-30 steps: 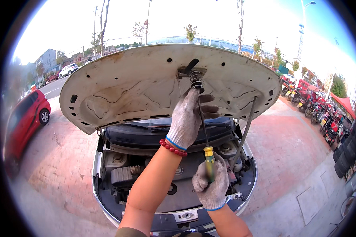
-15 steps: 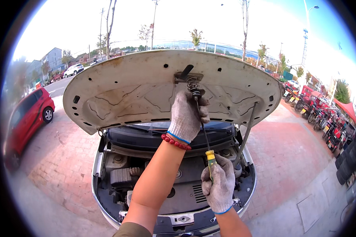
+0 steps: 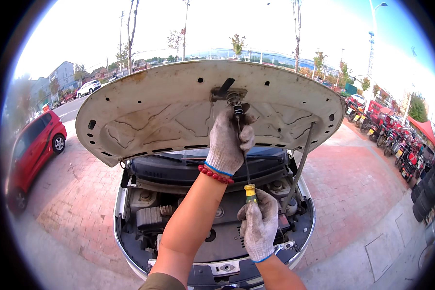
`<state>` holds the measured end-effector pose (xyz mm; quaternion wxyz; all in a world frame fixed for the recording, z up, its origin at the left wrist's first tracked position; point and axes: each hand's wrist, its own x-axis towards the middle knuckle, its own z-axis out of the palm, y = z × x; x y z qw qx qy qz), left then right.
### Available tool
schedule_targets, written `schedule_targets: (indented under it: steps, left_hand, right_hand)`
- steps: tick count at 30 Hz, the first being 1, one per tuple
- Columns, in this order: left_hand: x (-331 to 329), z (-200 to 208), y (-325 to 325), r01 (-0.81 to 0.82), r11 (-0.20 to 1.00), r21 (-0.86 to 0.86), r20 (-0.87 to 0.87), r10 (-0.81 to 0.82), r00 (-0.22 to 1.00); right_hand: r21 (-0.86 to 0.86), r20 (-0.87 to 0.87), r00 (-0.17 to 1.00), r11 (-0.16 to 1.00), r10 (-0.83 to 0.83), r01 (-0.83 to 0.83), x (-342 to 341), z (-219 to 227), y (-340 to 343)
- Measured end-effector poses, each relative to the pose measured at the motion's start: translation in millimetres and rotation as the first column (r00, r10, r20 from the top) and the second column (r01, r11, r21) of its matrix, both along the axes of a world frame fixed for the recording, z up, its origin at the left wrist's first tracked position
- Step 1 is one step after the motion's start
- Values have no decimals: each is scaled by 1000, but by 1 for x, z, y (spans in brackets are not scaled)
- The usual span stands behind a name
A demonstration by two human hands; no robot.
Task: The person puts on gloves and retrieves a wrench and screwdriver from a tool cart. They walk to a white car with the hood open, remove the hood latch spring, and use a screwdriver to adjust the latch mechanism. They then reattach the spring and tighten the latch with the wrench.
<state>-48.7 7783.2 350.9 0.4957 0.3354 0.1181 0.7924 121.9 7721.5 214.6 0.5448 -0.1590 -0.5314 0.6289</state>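
Observation:
The raised white hood (image 3: pixel 154 92) of a car carries a coil spring (image 3: pixel 234 99) on a latch pin at its front middle. Just under that spring, my gloved left hand (image 3: pixel 224 140) is closed, its fingers curled around the upper shaft of a long screwdriver (image 3: pixel 250 191). The tool points upward to the lower end of the latch pin; its tip is hidden among the fingers. Lower down, my gloved right hand (image 3: pixel 260 226) grips the yellow-and-green handle, thumb laid along it. Both gloves are whitish and soiled, and a red bead bracelet circles my left wrist.
A thin prop rod (image 3: pixel 300 166) holds the hood up on the right. Beneath my arms lies the engine bay with a dark engine cover (image 3: pixel 222 249). A red car (image 3: pixel 38 150) is parked left; motorcycles (image 3: pixel 396 140) and stacked tires (image 3: pixel 425 195) line the right.
My right hand and the screwdriver handle have shifted slightly left, and the shaft is more upright. My left fingers have moved a little around the shaft below the spring.

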Motion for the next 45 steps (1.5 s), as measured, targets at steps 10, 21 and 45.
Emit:
schedule_targets:
  steps: [10, 21, 45]
  left_hand:
    - [5, 5, -4, -75, 992, -102, -26, 73, 997]
    - [18, 11, -4, -158, 985, -75, 70, 163, 984]
    - [14, 15, -5, -205, 964, -168, 27, 212, 977]
  right_hand:
    - [-93, 56, 997, 995, 54, -49, 1, 7, -2]
    - [162, 160, 979, 982, -122, 96, 24, 28, 2]
    - [111, 56, 993, 989, -108, 101, -5, 6, -5]
